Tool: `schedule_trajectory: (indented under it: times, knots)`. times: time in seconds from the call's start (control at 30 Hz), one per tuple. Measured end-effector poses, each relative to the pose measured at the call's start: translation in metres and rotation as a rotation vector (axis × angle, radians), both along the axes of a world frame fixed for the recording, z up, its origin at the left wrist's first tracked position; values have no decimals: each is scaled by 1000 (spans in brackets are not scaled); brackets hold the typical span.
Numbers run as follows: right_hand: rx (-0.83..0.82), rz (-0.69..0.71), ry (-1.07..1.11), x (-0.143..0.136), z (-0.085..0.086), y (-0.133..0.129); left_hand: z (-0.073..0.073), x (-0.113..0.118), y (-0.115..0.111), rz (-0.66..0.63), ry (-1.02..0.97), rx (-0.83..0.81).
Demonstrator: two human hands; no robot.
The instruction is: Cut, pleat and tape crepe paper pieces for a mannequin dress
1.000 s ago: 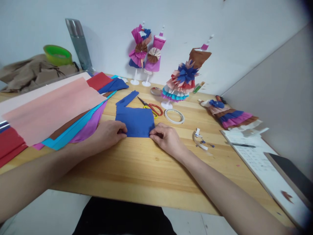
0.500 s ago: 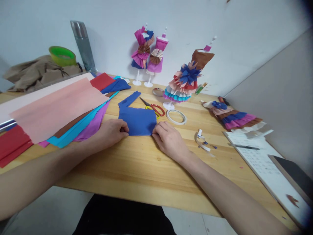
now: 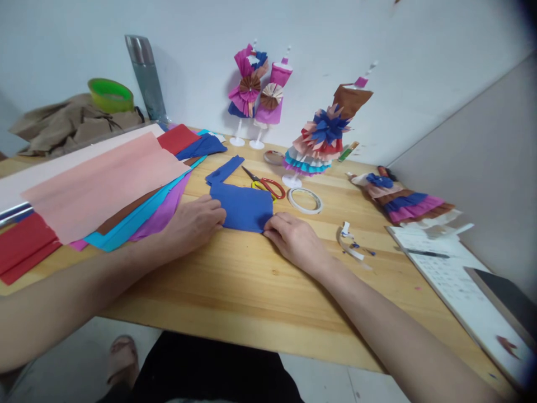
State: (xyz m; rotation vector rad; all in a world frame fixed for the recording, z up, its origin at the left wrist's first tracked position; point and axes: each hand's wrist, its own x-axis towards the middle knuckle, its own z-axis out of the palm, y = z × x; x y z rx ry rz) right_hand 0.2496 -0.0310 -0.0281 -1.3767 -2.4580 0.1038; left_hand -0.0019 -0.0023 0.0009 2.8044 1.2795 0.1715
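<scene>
A piece of blue crepe paper (image 3: 243,206) lies flat on the wooden table in front of me. My left hand (image 3: 200,219) has its fingers closed at the paper's near left corner. At the near right corner, my right hand (image 3: 291,235) pinches the edge between thumb and fingers. A narrow blue strip (image 3: 225,169) rests just behind the piece. Scissors with red and yellow handles (image 3: 268,187) lie at its far right, partly behind the paper. Beside them is a roll of white double-sided tape (image 3: 305,200).
Stacked coloured paper sheets (image 3: 104,179) cover the left side. Several small dress forms in paper dresses, one nearby (image 3: 323,137), stand along the wall. Another paper dress (image 3: 403,198) lies at right, near a white board (image 3: 448,285) with a pen. Tape scraps (image 3: 350,243) lie right of my hand.
My left hand has shifted slightly, its fingers now laid further over the paper's left corner. The right hand still pinches the other corner. The view has moved a little, and a foot shows below.
</scene>
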Motion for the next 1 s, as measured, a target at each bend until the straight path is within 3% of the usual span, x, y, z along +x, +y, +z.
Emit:
schedule_trajectory:
  times: [0.13,0.47,0.8,1.0]
  knots:
    - [-75,12,50,3,-1,3,4,-1,1,-46,74,-17]
    - [-83,50,74,4,2,4,-1,-5,6,-65,25,-58]
    - [-164,-56,230,6,-5,5,-8,-10,16,109,-194,-215]
    - [-144,-89,295,3,-6,6,-3,-7,14,180,-200,-257]
